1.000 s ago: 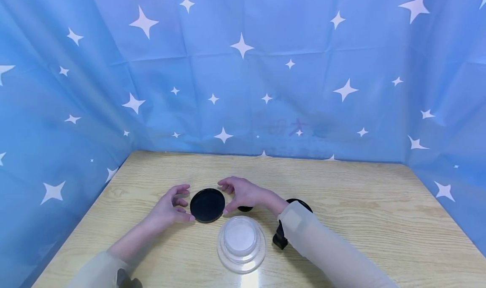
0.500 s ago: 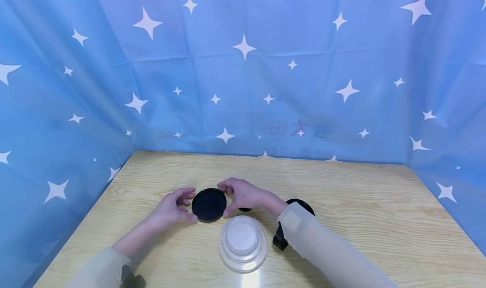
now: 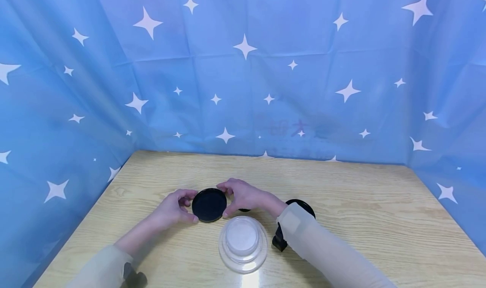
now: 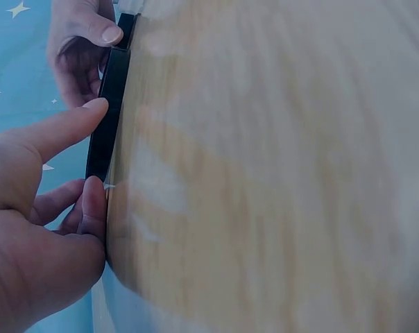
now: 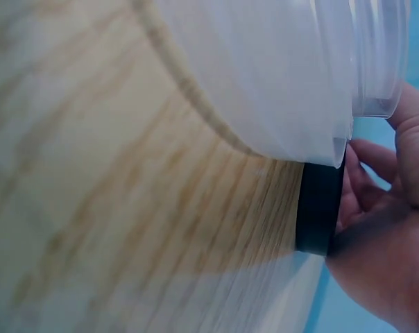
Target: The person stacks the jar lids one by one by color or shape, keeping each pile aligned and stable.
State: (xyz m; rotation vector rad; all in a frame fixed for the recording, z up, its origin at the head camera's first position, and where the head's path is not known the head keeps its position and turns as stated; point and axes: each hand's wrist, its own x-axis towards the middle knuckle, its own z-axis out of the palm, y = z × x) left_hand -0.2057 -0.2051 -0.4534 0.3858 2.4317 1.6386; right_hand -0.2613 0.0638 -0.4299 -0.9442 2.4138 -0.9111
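The left hand and right hand grip the disc from 2 opposite sides near the tub, which to me looks like even steadying.

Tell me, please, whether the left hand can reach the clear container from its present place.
Probably yes, once the left hand leaves the rim of the black disc: in the head view, only bare tabletop shows between that hand and the clear container.

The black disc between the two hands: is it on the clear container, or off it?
Off: the head view shows the black disc beside the clear container, between left hand and right hand.
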